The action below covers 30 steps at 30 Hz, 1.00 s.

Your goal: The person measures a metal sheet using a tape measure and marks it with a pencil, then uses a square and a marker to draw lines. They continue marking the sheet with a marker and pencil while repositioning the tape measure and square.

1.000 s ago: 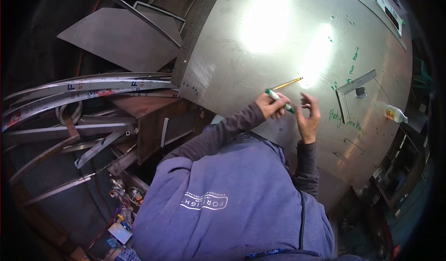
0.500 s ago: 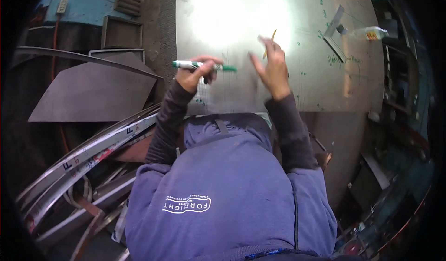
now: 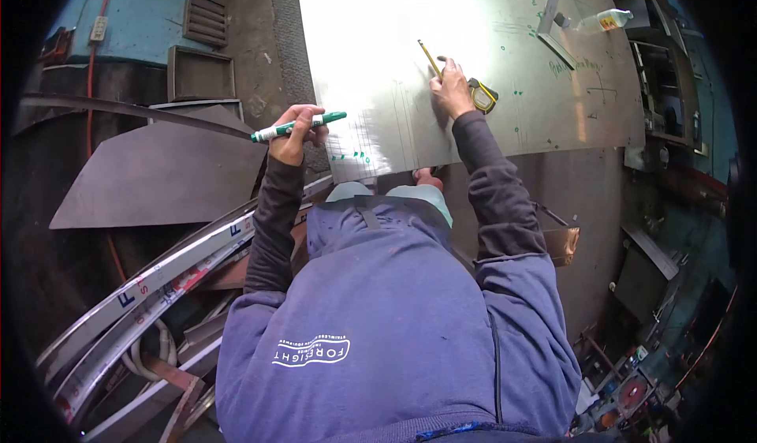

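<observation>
A large sheet of bare stainless steel (image 3: 394,17) serves as the surface and fills the picture from 11 to 2 o'clock, with hard glare across its middle. Small green marks (image 3: 355,157) dot its near edge and green handwriting (image 3: 564,66) sits toward 2 o'clock. Beyond the sheet's edge at 10 o'clock is a blue wall (image 3: 142,1) with a grey vent grille (image 3: 203,18) and an orange cable (image 3: 98,41) running down it. A dark flat steel plate (image 3: 158,167) lies at 9 o'clock, and curved metal strips with printed film (image 3: 142,285) pile up at 8 o'clock.

The left hand (image 3: 292,131) is off the sheet, just beside its 9 o'clock edge. It is closed round a green and white marker pen (image 3: 300,126), which lies roughly level with its green cap pointing toward 3 o'clock. The right hand (image 3: 451,89) rests on the sheet at 12 o'clock. Its fingers are drawn together and pinch a yellow pencil (image 3: 430,58) that slants away toward 11 o'clock, lying low against the metal. A yellow and black tape measure (image 3: 482,94) lies on the sheet, touching the hand's 3 o'clock side. A grey metal square (image 3: 550,17) lies at 1 o'clock.

The one container is a clear plastic bottle with a yellow label (image 3: 601,21). It lies on its side on the sheet at 1 o'clock, just beside the square; what it holds cannot be made out.
</observation>
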Each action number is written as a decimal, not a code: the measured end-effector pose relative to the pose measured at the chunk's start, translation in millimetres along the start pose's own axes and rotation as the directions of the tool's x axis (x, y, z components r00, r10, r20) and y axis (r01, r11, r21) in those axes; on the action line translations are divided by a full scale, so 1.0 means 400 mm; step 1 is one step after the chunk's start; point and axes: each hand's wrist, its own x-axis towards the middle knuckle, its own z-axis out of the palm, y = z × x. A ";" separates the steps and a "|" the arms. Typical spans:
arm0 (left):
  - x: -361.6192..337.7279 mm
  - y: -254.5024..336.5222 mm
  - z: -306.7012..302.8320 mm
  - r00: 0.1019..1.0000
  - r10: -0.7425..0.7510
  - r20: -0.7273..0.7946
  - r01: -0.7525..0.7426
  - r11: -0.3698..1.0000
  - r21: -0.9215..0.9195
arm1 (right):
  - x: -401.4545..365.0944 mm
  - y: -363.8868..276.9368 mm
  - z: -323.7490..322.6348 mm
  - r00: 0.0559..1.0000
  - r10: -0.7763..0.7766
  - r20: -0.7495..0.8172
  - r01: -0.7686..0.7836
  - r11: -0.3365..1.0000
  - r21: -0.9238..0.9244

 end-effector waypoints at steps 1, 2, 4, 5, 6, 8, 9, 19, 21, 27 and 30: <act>-0.004 -0.013 -0.003 1.000 -0.006 0.005 0.006 1.000 -0.003 | -0.031 -0.008 0.001 0.997 -0.073 -0.013 0.073 0.996 0.053; -0.010 -0.022 -0.005 1.000 0.010 0.019 -0.011 0.999 0.042 | -0.071 -0.035 -0.029 0.995 -0.068 0.077 0.051 0.979 0.196; -0.019 -0.026 0.004 1.000 -0.018 -0.009 0.019 0.999 0.038 | -0.147 -0.024 -0.005 0.992 0.050 0.113 -0.092 0.906 0.413; -0.026 -0.038 0.008 1.000 -0.021 -0.001 0.021 0.999 0.039 | -0.192 -0.033 -0.015 0.962 0.130 0.241 -0.247 0.790 0.561; -0.028 -0.058 0.010 0.997 -0.037 0.063 0.032 0.997 0.075 | -0.239 -0.044 -0.025 0.932 0.150 0.328 -0.337 0.690 0.640; -0.046 -0.074 0.047 0.975 -0.100 0.201 0.073 0.988 0.137 | -0.341 -0.114 -0.071 0.870 0.078 0.487 -0.445 0.549 0.707; -0.059 -0.093 0.065 0.940 -0.121 0.320 0.069 0.983 0.168 | -0.388 -0.153 -0.099 0.835 -0.005 0.550 -0.467 0.522 0.714; -0.223 -0.110 0.176 0.653 -0.410 0.637 0.449 0.887 0.110 | -0.682 -0.230 -0.087 0.726 -0.197 0.659 -0.527 0.456 0.717; -0.226 -0.124 0.167 0.677 -0.366 0.638 0.396 0.913 0.103 | -0.685 -0.252 -0.098 0.779 -0.143 0.610 -0.459 0.533 0.711; -0.206 -0.074 0.197 0.843 -0.416 0.340 0.394 0.909 0.135 | -0.660 -0.346 -0.128 0.971 -0.030 0.235 -0.114 0.812 0.573; -0.191 -0.032 0.212 0.876 -0.380 0.296 0.359 0.925 0.125 | -0.649 -0.358 -0.134 0.987 -0.033 0.157 -0.038 0.901 0.432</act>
